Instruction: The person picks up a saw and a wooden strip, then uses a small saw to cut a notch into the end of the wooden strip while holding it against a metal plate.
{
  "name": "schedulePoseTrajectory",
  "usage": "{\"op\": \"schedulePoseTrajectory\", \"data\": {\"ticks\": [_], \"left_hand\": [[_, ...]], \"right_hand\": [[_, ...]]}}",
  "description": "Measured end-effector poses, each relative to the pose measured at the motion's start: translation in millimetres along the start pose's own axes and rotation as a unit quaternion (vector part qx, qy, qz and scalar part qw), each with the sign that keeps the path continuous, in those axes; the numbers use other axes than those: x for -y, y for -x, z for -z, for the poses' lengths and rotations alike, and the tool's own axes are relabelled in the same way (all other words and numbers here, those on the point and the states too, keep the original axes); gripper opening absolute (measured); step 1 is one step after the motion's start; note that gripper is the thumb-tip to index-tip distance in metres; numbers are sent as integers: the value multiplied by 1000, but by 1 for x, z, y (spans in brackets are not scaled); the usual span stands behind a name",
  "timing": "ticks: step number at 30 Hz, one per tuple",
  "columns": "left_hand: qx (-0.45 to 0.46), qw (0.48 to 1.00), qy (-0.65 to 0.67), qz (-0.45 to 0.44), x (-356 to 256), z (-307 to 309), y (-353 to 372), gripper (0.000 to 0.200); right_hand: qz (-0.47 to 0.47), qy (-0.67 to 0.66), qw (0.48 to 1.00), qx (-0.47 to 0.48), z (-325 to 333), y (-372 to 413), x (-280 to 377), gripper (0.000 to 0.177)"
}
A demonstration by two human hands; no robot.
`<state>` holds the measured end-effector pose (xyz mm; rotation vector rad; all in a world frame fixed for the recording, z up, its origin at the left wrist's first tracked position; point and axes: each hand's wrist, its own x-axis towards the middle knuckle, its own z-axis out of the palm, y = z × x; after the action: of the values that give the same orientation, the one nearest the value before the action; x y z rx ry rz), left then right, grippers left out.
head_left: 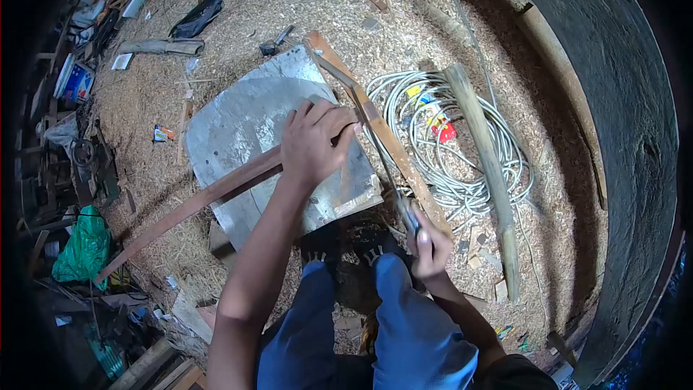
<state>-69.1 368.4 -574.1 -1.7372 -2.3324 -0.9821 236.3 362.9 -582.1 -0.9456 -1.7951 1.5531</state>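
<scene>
My left hand point(312, 141) is closed over a long reddish-brown wooden strip point(209, 195), pressing it on a grey metal-topped board point(249, 112). The strip slants from the lower left up to the board's right edge. In my right hand point(431, 247) is the handle of a saw point(390, 173), somewhat blurred. Its thin blade runs up and left to the end of the strip, just right of my left fingers. A second, flat wooden piece point(397, 148) lies along the board's right side, behind the blade.
A coil of pale cable point(469, 180) lies on the shavings at right, with a wooden pole point(480, 130) across it. A large dark curved timber point(606, 101) borders the far right. A green bag point(83, 249) and scrap crowd the left.
</scene>
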Motion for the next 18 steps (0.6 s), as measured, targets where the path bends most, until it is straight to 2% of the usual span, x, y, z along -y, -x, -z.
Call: {"op": "schedulePoseTrajectory", "data": {"ticks": [2,5,6,15,18], "left_hand": [[3,1000,-15,10,3,0,0,21],[4,1000,-12,18,4,2,1,22],[2,1000,-11,20,4,2,0,22],[20,999,-8,40,4,0,3,23],[-2,1000,-19,8,2,2,1,24]], "right_hand": [[-25,-44,998,-21,-2,-12,-7,51],[-6,-74,996,-44,4,1,-4,53],[0,-120,990,-77,0,7,0,56],[9,-82,994,-69,6,10,-11,56],[7,-87,994,-63,7,9,-7,55]]}}
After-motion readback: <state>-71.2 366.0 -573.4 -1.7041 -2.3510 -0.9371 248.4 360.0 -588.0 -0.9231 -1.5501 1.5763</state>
